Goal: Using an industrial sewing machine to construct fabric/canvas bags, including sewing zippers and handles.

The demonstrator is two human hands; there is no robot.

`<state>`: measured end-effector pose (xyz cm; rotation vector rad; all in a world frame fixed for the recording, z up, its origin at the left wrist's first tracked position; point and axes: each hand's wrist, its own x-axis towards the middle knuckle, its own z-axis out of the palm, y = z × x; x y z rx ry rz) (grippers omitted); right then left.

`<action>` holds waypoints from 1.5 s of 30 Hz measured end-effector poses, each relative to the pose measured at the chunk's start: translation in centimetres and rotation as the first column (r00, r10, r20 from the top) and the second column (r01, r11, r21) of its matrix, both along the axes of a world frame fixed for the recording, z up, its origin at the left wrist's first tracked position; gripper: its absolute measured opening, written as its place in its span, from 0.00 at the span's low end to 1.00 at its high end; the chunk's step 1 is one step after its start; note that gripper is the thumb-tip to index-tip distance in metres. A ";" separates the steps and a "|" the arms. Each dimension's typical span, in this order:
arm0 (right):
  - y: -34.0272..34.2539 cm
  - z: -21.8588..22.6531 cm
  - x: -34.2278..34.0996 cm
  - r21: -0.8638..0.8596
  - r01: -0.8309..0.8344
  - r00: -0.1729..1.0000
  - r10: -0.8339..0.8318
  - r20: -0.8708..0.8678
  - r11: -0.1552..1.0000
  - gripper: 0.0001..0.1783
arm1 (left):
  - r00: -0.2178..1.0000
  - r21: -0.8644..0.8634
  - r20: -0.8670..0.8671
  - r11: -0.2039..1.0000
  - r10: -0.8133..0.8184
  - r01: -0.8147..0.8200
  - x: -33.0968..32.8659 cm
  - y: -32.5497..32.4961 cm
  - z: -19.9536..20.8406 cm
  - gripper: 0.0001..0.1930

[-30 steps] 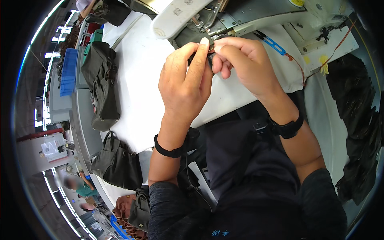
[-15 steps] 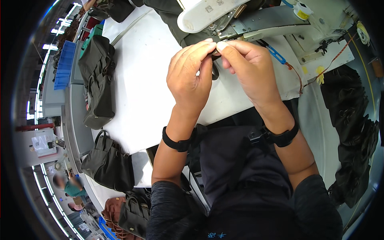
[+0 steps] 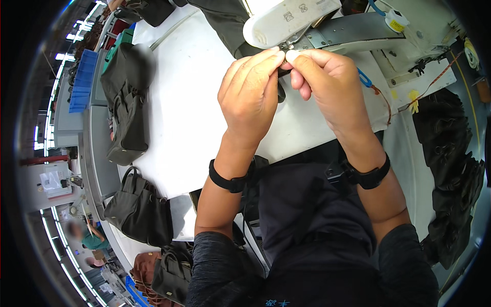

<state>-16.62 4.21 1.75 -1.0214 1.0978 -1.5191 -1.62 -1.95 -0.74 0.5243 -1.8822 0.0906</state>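
My left hand [image 3: 248, 97] and my right hand [image 3: 331, 89] meet fingertip to fingertip at the front of the sewing machine [image 3: 353, 31]. Both pinch a small dark strip [image 3: 284, 64] with a brass-coloured ribbed edge. Most of it is hidden by my fingers, and I cannot tell its exact kind. A dark curved end [image 3: 281, 93] hangs below the left fingers, over the white table [image 3: 189, 102]. Just past my right hand lies a blue-handled tool [image 3: 364, 78] on a reddish cord, partly covered by the hand.
Dark green bags [image 3: 125, 102] line the table's left side, with another handled bag [image 3: 140, 210] nearer me. Dark fabric [image 3: 222, 23] lies beside the machine's white cover [image 3: 289, 23]. Dark pieces [image 3: 445, 169] hang at the right. Blue bins [image 3: 83, 82] stand far left; a person [image 3: 94, 238] is beyond.
Both hands have shifted slightly right in the picture, still pinching the strip. The machine and its cover also appear further right, as the view has moved a little.
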 end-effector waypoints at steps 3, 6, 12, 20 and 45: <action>0.1 0.3 0.0 0.048 -0.014 0.999 0.012 0.032 0.999 0.14 | 1.000 -0.028 0.001 0.999 0.021 -0.021 -0.2 -0.2 0.1 0.12; 0.2 0.6 -0.6 0.085 -0.048 0.999 0.046 0.024 0.995 0.15 | 0.999 -0.024 0.004 0.999 0.034 -0.034 -0.3 -0.4 0.4 0.12; -0.2 1.4 -2.9 -0.044 0.111 0.969 -0.118 -0.216 0.993 0.14 | 0.997 -0.022 0.037 0.998 0.067 -0.067 -0.3 -0.6 0.8 0.11; -2.0 2.1 -4.1 -0.074 0.021 0.934 -0.046 -0.355 0.997 0.13 | 0.995 -0.045 0.090 0.999 0.033 -0.029 0.0 -0.9 1.2 0.11; -2.3 1.8 -4.0 -0.022 -0.136 0.975 0.130 -0.182 0.990 0.15 | 0.781 0.096 0.617 0.994 -0.096 0.047 4.2 -2.0 5.6 0.48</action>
